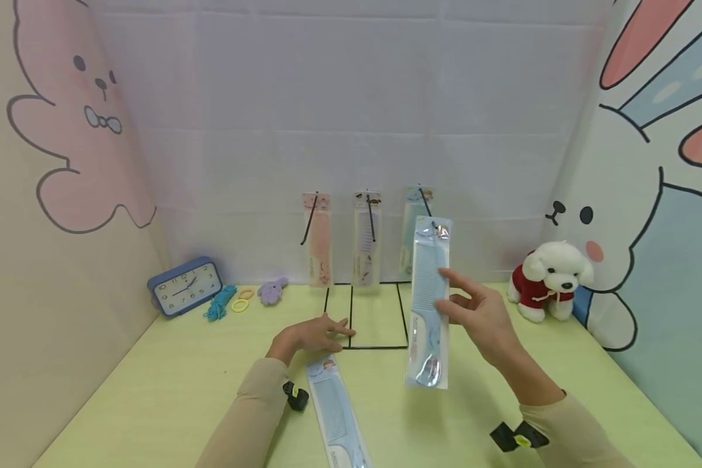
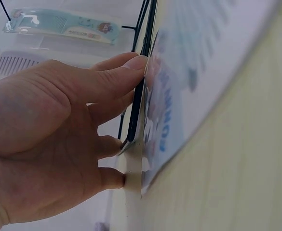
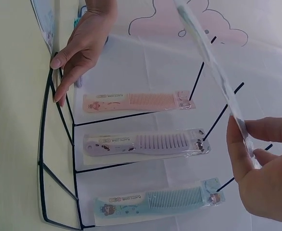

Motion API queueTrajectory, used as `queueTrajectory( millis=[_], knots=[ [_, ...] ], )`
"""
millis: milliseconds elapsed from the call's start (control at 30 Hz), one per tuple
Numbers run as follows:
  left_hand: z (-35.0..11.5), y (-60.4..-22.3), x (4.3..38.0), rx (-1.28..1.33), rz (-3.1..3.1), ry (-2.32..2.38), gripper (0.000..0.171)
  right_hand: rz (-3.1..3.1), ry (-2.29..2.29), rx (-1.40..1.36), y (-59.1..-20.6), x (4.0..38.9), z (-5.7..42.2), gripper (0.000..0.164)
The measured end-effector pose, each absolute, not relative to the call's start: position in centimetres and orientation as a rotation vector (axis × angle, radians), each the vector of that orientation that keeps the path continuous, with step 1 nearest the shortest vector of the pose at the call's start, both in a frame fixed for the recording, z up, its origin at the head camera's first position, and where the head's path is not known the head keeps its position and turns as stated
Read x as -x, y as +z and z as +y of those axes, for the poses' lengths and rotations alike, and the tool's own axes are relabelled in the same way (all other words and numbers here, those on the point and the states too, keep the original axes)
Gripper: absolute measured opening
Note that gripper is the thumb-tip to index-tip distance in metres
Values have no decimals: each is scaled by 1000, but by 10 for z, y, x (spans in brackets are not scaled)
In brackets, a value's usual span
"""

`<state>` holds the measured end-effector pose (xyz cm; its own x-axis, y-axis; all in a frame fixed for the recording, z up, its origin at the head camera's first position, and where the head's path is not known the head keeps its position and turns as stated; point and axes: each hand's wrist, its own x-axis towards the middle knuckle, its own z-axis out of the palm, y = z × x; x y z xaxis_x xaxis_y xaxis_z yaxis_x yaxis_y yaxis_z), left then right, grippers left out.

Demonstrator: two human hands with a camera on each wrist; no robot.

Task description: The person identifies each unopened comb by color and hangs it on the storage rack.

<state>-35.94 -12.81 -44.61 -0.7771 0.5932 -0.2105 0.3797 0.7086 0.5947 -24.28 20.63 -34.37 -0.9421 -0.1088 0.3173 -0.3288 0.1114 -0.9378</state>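
Holding a packaged light-blue plastic comb (image 1: pixel 428 302) pinched upright at centre-right, the right hand (image 1: pixel 484 317) hadn't hung it yet, while the left hand (image 1: pixel 312 334) pressed flat beside another blue packaged comb (image 1: pixel 335 416) lower centre.

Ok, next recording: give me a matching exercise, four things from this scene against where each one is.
Things:
1. pink comb
2. blue comb in its sleeve
3. alarm clock
4. plush dog

Places:
A. far right of the table
B. held up in the right hand
C. far left, by the wall
D. hanging on the leftmost hook of the rack

Pairs: 1-D, 2-B, 3-C, 4-A
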Motion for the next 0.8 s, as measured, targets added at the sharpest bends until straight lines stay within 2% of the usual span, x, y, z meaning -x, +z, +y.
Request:
queueTrajectory(
  millis=[300, 800],
  knots=[
    [-135, -446, 358, -758, 2524, 771, 43, -2133, 1811, -203, -351, 279, 200, 43],
    [-128, -446, 358, -831, 2513, 760, 44, -2094, 1857, -86, -351, 345, 206, 41]
  ],
)
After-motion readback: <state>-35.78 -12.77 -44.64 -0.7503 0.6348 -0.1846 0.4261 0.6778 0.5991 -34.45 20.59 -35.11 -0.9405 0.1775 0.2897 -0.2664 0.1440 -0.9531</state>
